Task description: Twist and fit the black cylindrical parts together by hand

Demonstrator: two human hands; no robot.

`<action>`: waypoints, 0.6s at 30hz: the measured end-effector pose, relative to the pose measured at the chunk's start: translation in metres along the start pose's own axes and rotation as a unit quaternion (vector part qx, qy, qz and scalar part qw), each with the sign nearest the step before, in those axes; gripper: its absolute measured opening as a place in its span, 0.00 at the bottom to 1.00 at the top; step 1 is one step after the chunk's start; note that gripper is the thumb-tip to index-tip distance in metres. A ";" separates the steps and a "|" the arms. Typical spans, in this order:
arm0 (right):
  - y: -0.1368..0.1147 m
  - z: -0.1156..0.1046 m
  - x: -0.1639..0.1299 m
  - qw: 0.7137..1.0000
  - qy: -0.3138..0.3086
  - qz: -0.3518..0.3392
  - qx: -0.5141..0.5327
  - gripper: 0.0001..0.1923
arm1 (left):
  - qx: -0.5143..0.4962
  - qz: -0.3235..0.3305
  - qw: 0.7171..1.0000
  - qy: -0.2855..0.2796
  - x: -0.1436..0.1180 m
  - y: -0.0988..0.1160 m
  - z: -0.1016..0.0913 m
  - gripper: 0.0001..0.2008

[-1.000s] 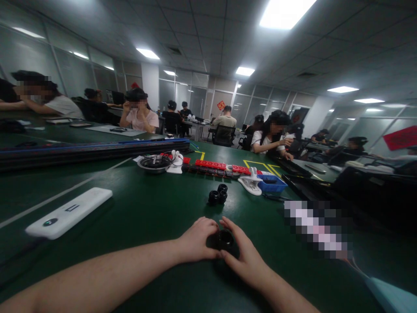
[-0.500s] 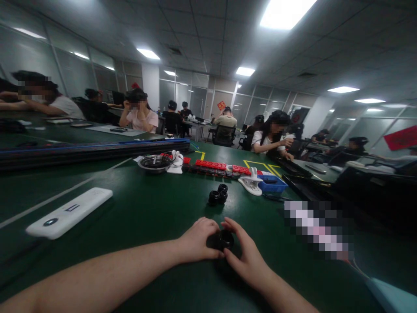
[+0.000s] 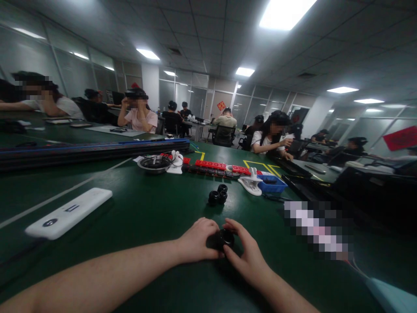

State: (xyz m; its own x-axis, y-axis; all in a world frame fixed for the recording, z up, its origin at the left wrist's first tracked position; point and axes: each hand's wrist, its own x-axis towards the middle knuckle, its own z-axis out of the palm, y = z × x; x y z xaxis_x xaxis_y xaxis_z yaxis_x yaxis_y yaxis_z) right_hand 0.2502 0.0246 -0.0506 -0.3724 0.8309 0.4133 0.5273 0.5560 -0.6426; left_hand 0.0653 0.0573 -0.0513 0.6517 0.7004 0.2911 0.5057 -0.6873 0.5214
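Note:
A glossy black cylindrical piece with a round opening (image 3: 227, 238) is between my two hands, low over the green tabletop. My left hand (image 3: 199, 240) curls round its left side, fingers over the far edge and thumb along the near edge. My right hand (image 3: 247, 250) grips its right side, fingertips at the back and thumb at the front. Whether it is one piece or two joined ones is partly hidden by the fingers. Just beyond my hands stands a small cluster of similar black round pieces (image 3: 218, 195), touching one another.
A long white device (image 3: 70, 213) lies on the left. Farther back are a metal bowl with dark cable (image 3: 153, 165), a row of red pieces (image 3: 211, 165), a white clip (image 3: 250, 184) and a blue bin (image 3: 275, 186). Co-workers sit at tables around the room.
My right hand has shifted very slightly on the black piece. My left hand and the cluster look the same.

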 end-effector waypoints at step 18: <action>-0.001 0.000 -0.001 1.000 -0.013 -0.020 -0.006 0.32 | 0.004 0.007 1.000 0.005 0.000 -0.003 0.002 0.19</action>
State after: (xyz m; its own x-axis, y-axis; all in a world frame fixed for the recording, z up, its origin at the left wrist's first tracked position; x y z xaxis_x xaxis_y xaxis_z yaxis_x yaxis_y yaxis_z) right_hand 0.2505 0.0229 -0.0502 -0.4126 0.8074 0.4218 0.5203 0.5890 -0.6184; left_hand 0.0653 0.0592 -0.0544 0.6530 0.6924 0.3069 0.5006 -0.6986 0.5112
